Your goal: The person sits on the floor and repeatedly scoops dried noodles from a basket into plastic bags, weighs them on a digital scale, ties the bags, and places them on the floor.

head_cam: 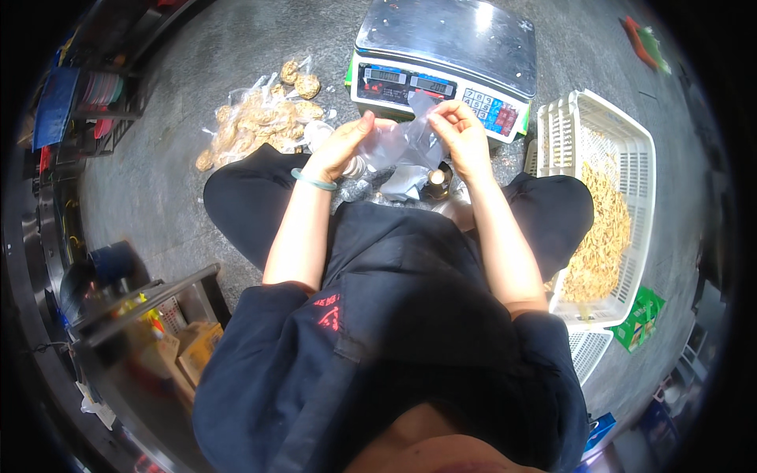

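Observation:
Between my hands, in front of the scale, stretches a clear plastic bag (408,142). My left hand (343,145), with a pale green bangle at the wrist, is at the bag's left side, its thumb raised and its fingers partly hidden by the film. The thumb and fingers of my right hand (461,133) pinch the bag's upper right edge. Beyond them stands a digital scale (449,47) with a bare steel plate. Below the bag, more plastic film (405,182) and a dark round container (436,182) lie close to my lap.
Filled clear bags of tan, dried-looking food (260,121) lie piled on the floor at the left. On the right, a white plastic basket (641,236) holds loose yellowish strips (597,236), with a green packet (639,319) beside it. A metal-framed rack (154,301) stands at lower left.

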The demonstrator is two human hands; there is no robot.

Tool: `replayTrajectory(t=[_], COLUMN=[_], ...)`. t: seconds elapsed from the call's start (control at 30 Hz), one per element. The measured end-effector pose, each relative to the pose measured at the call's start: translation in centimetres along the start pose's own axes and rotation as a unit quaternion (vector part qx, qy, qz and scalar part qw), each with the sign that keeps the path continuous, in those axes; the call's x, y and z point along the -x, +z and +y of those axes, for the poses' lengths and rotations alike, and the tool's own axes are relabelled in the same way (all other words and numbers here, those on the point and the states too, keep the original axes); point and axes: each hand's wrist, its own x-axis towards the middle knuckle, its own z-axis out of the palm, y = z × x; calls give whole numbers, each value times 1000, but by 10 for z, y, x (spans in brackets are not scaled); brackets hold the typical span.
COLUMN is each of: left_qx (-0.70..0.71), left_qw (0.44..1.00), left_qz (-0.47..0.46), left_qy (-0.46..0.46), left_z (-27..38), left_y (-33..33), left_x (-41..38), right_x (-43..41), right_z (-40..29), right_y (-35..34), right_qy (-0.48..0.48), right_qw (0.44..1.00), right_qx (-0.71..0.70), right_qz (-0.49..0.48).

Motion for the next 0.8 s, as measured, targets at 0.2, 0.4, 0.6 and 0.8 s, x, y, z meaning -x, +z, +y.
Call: replayTrajectory(t=[0.2,0.4,0.6,0.8], left_qx=[-13,33,-146,-140], left_qw=[997,962,983,987], left_qz=[13,174,54,11], left_qy=[71,208,98,72], left_z=[-20,-6,-1,4], left_y=[23,14,18,27], left_x=[-15,-17,-8,0], right_x=[3,-1,-2,6], right_z=[-8,-32,-34,-28], right_y=[11,-8,-3,-11], right_qy=[32,150,121,196], right_qw=[993,920,963,920], right_qx=[109,316,173,244], right_qz=[-27,-177,-166,-234])
